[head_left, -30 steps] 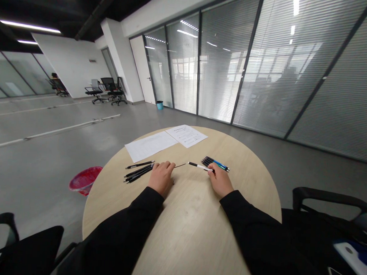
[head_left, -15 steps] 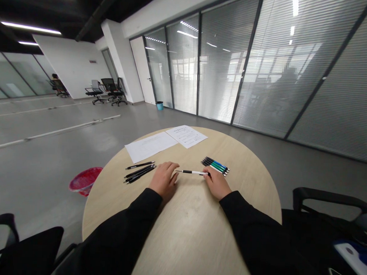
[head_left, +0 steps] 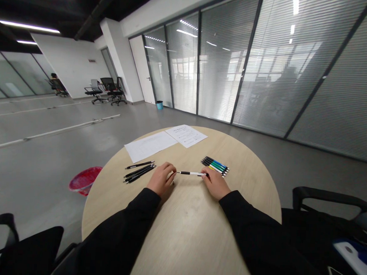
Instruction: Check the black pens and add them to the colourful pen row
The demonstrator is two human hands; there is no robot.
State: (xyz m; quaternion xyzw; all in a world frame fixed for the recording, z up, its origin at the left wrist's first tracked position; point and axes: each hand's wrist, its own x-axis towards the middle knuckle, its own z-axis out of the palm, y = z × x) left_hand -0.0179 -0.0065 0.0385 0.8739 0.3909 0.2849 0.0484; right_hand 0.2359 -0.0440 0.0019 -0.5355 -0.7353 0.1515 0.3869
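A white pen with a black grip lies crosswise between my hands, just above the table. My right hand is closed around its right end. The fingertips of my left hand pinch the thin point at the left end. A small dark bit shows below the left fingers, too small to name. Left of my left hand lie several black pens, one set slightly apart. Beyond my right hand is a row of pens with blue, green, yellow and white barrels, partly hidden by the hand.
Two printed sheets lie on the far side of the round wooden table. On the floor to the left stands a red basin. Chairs flank the table, one with an armrest at the right. A blue bin stands by the door.
My left fingers have closed onto the pen's thin point, where they were loosely spread before. The pen and right hand have shifted slightly left.
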